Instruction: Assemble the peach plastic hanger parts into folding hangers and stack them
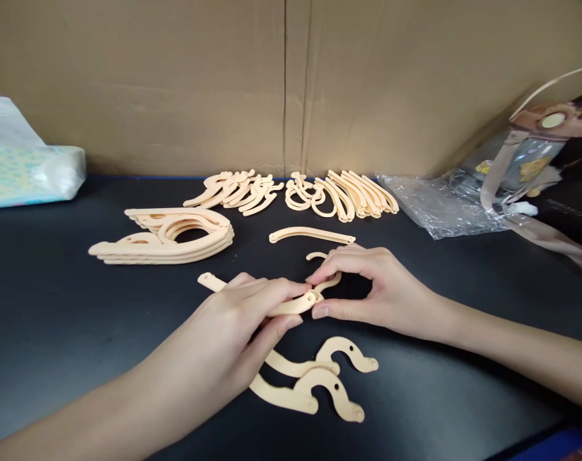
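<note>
My left hand (pixel 245 320) is closed around a beige plastic hanger arm (pixel 291 306), whose other end sticks out beyond the knuckles. With thumb and fingertips, my right hand (pixel 377 291) pinches a beige hanger hook (pixel 333 280) where it meets the arm's right end. The fingers partly cover this joint, so I cannot tell whether the two are locked together. Below my hands, two flat beige pieces with hooked ends (pixel 336 387) lie on the dark table, their left parts hidden by my left hand. Just beyond the hands rests a single curved arm (pixel 312 235).
A stack of folded beige hangers (pixel 199 253) lies to the left. Along the back are piles of hooked pieces (pixel 233 189), small hooks (pixel 303 192) and curved arms (pixel 362 195). A clear plastic bag (pixel 425 205), a strapped bottle (pixel 525 160) and a tissue pack (pixel 36 169) flank them. Cardboard (pixel 175 83) stands behind.
</note>
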Available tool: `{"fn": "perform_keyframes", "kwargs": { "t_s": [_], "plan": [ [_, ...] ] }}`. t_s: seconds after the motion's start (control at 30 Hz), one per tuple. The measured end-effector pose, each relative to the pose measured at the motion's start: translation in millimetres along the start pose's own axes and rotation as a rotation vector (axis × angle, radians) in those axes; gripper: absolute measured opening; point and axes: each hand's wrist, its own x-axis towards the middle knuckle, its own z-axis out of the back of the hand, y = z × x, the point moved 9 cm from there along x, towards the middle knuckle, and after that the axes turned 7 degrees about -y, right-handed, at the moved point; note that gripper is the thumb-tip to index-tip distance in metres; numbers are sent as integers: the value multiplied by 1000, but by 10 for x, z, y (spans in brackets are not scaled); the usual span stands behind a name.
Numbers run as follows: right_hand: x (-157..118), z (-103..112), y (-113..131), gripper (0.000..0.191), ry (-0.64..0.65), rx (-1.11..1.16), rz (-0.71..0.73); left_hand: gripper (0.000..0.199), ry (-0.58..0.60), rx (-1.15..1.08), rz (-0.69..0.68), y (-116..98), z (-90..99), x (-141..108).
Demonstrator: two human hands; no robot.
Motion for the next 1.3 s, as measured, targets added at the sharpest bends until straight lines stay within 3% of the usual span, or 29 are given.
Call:
{"fn": "perform_keyframes", "kwargs": {
  "t_s": [0.17, 0.4, 0.67, 0.87, 1.03, 1.3],
  "plan": [
    [-6, -20, -30, 20, 11, 33, -43, 30, 35, -19, 24, -12, -4, 17],
    [-35, -43, 27, 20, 24, -33, 33, 23, 25, -12, 83, -5, 9, 29],
    [-64, 11, 199, 15, -44, -205, 233, 18, 51, 32, 167, 64, 11, 14],
    [-129, -3, 359, 6, -88, -395, 405, 12, 178, 75, 285, 105, -42, 53],
    [-176, -51, 494, 14, -103, -522, 529, 11, 242, 40, 392, 142, -81, 34],
    [-169, -72, 522, 12, -113, -564, 539, 13, 233, -10, 457, 203, -79, 45]
  ]
}}
